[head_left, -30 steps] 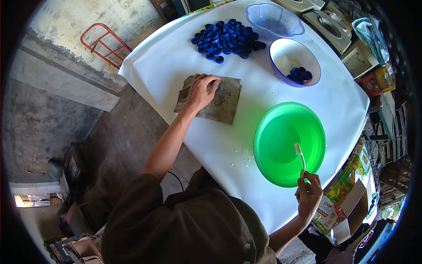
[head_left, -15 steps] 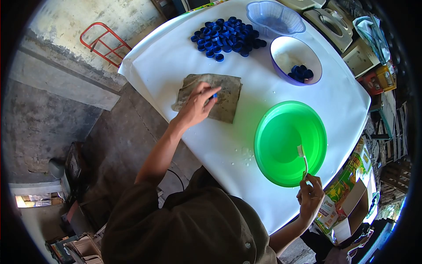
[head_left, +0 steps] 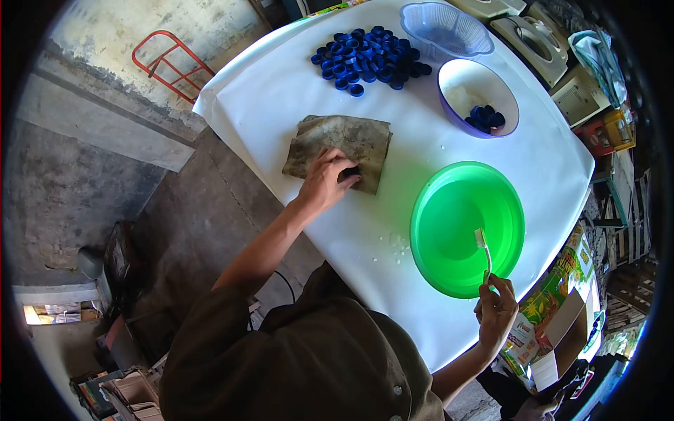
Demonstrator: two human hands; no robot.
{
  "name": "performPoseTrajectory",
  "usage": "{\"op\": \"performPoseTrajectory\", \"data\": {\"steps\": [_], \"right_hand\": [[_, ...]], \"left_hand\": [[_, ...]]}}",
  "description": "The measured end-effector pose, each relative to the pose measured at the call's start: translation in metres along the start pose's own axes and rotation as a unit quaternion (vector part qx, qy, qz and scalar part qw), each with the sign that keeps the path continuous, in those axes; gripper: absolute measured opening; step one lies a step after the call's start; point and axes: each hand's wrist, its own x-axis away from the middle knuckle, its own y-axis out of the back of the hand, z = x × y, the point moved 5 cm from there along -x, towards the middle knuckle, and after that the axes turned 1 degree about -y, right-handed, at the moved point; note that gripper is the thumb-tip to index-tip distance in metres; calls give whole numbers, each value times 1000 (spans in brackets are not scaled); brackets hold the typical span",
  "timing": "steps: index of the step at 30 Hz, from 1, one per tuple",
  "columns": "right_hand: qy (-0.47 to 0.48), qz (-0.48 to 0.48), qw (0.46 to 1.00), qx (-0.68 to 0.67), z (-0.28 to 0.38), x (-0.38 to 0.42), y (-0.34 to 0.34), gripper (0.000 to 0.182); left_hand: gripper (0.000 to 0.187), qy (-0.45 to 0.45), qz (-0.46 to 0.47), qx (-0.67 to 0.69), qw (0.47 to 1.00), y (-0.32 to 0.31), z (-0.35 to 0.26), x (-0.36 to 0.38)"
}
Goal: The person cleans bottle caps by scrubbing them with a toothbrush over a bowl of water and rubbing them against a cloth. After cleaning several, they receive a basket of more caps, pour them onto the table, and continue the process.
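On the white worktop, left hand clamps a blue cap against the dirty rag. At 12 o'clock: cap pile, clear basket. Purple bowl holds caps. Right hand grips a toothbrush over the green basin.

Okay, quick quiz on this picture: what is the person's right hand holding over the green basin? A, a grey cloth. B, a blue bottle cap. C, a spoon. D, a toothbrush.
D: the right hand grips a toothbrush by its handle, bristle end raised over the green basin, while the left hand rests on the grey cloth.
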Motion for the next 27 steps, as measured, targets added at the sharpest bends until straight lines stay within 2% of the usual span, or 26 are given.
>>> {"op": "performPoseTrajectory", "data": {"steps": [2,5,8,11,14,17,18,21,24,27], "right_hand": [[0,0,1000,-4,-1,0,-1,24],[5,-2,1000,-5,-2,1,1,24],[10,-11,1000,-5,-5,3,5,24],[0,-11,1000,-12,-5,6,8,24],[1,-8,1000,-14,-2,6,4,23],[3,-15,1000,-14,-3,3,5,23],[3,-19,1000,-15,-3,4,7,24],[-3,-11,1000,-10,0,3,5,24],[-3,-1,1000,-7,2,2,2,23],[-5,-9,1000,-18,2,2,0,23]], "left_hand": [[32,-23,-33,-20,999,3,-5,2],[31,23,1,67,997,6,-3,0],[31,35,-20,149,988,12,3,-1],[32,-18,-66,-10,998,10,3,3],[33,-28,-27,-23,999,15,3,-4],[32,8,-97,67,993,28,9,-4],[31,17,-111,34,993,31,11,-2],[31,40,-70,-38,996,31,10,2],[29,21,-71,-68,995,33,10,-5],[29,58,-112,6,992,36,10,-6]]}}
